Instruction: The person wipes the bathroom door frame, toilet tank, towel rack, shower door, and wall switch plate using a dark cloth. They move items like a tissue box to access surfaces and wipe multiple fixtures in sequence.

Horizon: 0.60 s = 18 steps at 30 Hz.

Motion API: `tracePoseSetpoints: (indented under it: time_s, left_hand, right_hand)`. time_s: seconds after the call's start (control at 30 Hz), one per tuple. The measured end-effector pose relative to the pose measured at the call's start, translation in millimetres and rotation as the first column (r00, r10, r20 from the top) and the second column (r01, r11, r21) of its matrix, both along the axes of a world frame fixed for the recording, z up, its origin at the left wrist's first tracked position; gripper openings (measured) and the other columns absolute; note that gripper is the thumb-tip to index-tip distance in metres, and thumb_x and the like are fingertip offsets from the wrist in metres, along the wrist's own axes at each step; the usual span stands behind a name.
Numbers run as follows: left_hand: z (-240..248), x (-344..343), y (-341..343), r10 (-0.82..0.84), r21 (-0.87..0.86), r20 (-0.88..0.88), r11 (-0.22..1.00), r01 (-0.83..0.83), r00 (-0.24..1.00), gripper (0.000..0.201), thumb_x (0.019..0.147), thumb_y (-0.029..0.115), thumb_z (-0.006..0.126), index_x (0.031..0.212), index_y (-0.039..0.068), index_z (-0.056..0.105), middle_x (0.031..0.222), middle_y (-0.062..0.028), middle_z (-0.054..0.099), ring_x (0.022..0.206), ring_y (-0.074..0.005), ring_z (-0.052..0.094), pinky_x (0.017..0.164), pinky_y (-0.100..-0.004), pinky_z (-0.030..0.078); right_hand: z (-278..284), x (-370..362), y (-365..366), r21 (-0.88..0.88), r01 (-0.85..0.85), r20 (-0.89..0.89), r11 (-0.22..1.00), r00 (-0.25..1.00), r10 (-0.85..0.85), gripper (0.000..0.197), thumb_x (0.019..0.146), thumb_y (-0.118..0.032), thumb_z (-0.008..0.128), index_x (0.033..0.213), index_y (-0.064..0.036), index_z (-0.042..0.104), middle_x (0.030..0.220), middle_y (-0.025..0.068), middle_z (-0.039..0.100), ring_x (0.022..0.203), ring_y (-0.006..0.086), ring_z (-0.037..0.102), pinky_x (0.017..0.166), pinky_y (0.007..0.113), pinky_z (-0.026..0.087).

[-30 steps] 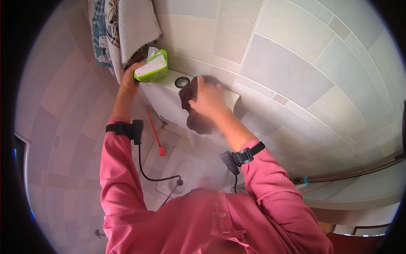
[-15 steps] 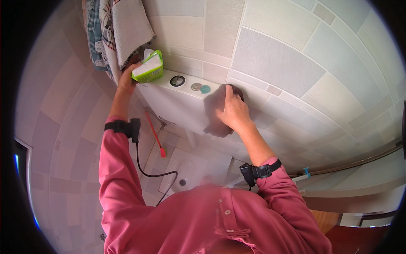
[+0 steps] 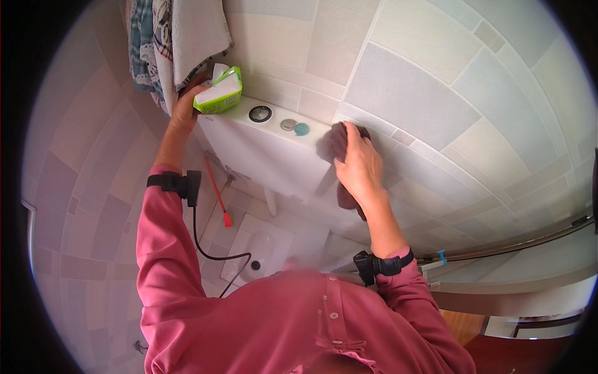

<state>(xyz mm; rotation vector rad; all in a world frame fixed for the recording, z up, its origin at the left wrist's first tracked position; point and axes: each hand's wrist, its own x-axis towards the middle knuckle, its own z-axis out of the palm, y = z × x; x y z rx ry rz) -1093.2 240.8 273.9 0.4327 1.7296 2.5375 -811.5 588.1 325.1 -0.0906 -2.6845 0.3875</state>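
Note:
My left hand (image 3: 184,111) grips the left end of a green-and-white tissue pack (image 3: 219,98), its fingers partly hidden behind it. A white tissue sticks up from the pack's top. The pack is over the left end of a white toilet cistern (image 3: 268,146). At the cistern's right end, my right hand (image 3: 361,167) is closed on a dark brown cloth (image 3: 339,138). The cloth lies against the corner of the cistern, and part of it hangs below the hand. Between my hands, the cistern top bears a round flush button (image 3: 260,113) and two round stickers (image 3: 294,126).
Towels (image 3: 199,40) hang at the upper left, close to my left hand. Below the cistern are a red-handled tool (image 3: 219,196) and a white squat toilet (image 3: 274,240). A black cable (image 3: 208,250) hangs from my left wrist strap. Tiled wall (image 3: 411,93) rises behind.
My right hand has moved a little right with the brown cloth, which is now bunched at the cistern's right end. My left hand keeps hold of the tissue pack.

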Motion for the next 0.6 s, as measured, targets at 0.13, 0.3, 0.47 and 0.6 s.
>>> tracePoseSetpoints:
  time_s: [0.13, 0.3, 0.47, 0.6]
  left_hand:
    - [-2.0, -1.0, 0.4, -0.008, 0.013, -0.01, 1.0, 0.008, 1.0, 0.057, 0.084, 0.019, 0.069, 0.138, 0.006, 0.055, 0.126, -0.0075, 0.063, 0.11, -0.0188, 0.062, 0.093, -0.0297, 0.049]
    - [-0.5, 2.9, -0.2, -0.017, 0.002, -0.016, 1.0, 0.017, 1.0, 0.056, 0.084, 0.018, 0.069, 0.137, 0.004, 0.056, 0.125, -0.0088, 0.064, 0.112, -0.0193, 0.062, 0.098, -0.0294, 0.046]
    - [1.5, 4.2, -0.5, -0.02, -0.04, -0.009, 0.999, 0.02, 1.0, 0.058, 0.085, 0.02, 0.067, 0.138, 0.003, 0.054, 0.124, -0.0087, 0.065, 0.111, -0.0182, 0.061, 0.098, -0.0284, 0.046]
    - [1.8, 3.7, -0.1, -0.043, -0.058, -0.004, 0.997, 0.042, 0.999, 0.056, 0.086, 0.021, 0.066, 0.137, 0.002, 0.055, 0.121, -0.0086, 0.065, 0.11, -0.0174, 0.062, 0.097, -0.028, 0.046]
  right_hand:
    - [6.3, -42.9, -23.6, 0.059, -0.011, 0.235, 0.998, 0.972, -0.003, 0.059, 0.082, -0.021, 0.069, 0.133, -0.0014, 0.047, 0.111, 0.0192, 0.066, 0.108, 0.0356, 0.058, 0.09, 0.047, 0.049]
    - [-6.4, -66.2, -30.8, 0.104, -0.107, 0.159, 0.989, 0.983, 0.09, 0.055, 0.082, -0.024, 0.067, 0.129, -0.0011, 0.051, 0.108, 0.0157, 0.067, 0.108, 0.033, 0.056, 0.088, 0.045, 0.046]
    - [-10.3, -87.2, -29.8, 0.005, -0.262, 0.156, 0.965, 0.953, 0.258, 0.06, 0.083, -0.019, 0.061, 0.137, 0.0031, 0.047, 0.115, 0.0266, 0.063, 0.109, 0.0414, 0.056, 0.095, 0.049, 0.044]
    - [-13.7, -120.5, -59.1, 0.068, -0.305, 0.168, 0.95, 0.942, 0.29, 0.056, 0.083, -0.021, 0.06, 0.132, 0.0032, 0.05, 0.111, 0.0248, 0.066, 0.109, 0.0395, 0.057, 0.093, 0.048, 0.044]
